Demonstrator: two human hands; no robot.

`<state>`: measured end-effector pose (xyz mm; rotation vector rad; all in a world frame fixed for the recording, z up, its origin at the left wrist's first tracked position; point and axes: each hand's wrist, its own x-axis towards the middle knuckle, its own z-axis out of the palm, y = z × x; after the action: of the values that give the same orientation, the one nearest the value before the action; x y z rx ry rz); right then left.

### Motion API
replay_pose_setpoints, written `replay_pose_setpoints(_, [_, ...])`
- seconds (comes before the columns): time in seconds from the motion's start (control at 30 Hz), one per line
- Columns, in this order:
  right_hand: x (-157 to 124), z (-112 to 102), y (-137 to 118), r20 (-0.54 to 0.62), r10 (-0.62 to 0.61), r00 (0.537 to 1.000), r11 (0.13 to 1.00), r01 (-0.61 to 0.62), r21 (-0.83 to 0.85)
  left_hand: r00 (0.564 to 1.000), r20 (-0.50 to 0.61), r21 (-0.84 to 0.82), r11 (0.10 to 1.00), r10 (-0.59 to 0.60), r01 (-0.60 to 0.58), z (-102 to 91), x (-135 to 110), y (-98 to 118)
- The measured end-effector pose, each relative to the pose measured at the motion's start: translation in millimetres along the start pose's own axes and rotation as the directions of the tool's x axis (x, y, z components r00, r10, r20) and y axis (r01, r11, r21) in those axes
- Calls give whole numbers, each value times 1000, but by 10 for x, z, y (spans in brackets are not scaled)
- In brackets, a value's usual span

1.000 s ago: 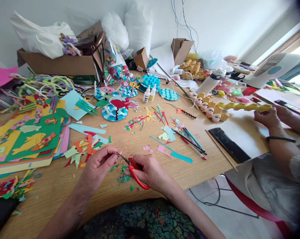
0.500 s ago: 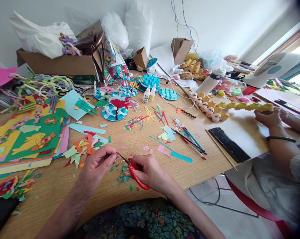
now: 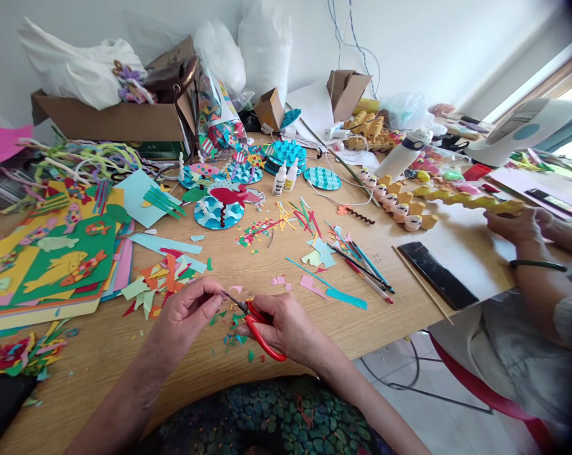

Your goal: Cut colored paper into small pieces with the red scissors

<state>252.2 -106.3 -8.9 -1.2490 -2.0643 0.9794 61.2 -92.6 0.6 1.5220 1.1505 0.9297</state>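
Red-handled scissors [image 3: 263, 335] are gripped in my right hand [image 3: 286, 325], their blades pointing left toward my other hand. With thumb and index finger pinched together, my left hand [image 3: 191, 316] is at the tips of the blades. Whatever lies in that pinch is too small to make out. Below the blades, tiny green and blue paper scraps [image 3: 229, 328] are scattered on the wooden table [image 3: 172, 385]. Orange, green and red paper offcuts [image 3: 165, 278] lie just beyond my left hand. A pink paper strip [image 3: 313, 286] and a blue strip [image 3: 346, 298] rest beyond my right.
Stacked coloured papers with fish cutouts [image 3: 67, 253] fill the left side. Blue wavy discs [image 3: 219, 213] and glue bottles [image 3: 279, 179] stand mid-table. Pencils [image 3: 364, 265], a phone [image 3: 437, 275] and a wooden stick [image 3: 421, 284] lie right. Another person's hands [image 3: 520, 227] hold a yellow egg-carton strip [image 3: 475, 201].
The other person's yellow carton strip has dipped slightly. A curled pink scrap now shows near my scissor tips. My hands have hardly moved.
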Motion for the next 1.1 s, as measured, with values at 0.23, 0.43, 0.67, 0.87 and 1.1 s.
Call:
replay_pose_setpoints(0.23, [-13,-10,-8,11,20,1000,1000,-20,1,1000,-3,22,1000,-5,5,-30,2,-21])
replay_pose_setpoints(0.43, [-4,4,22,11,5,1000,1000,-5,-5,999,-29,12,999,-42,42,-27,-23,-35])
replay_pose_setpoints(0.67, [-18,-30,1,98,50,994,998,-45,-51,996,-67,17,998,-52,53,-82,-9,14])
replay_pose_setpoints(0.87, [-10,-120,-14,273,54,961,985,-96,143,994,-78,37,996,-82,85,-101,7,49])
replay_pose_setpoints(1.1, [167,-99,-151,64,182,981,716,-177,675,996,34,27,996,-83,82,2,49,148])
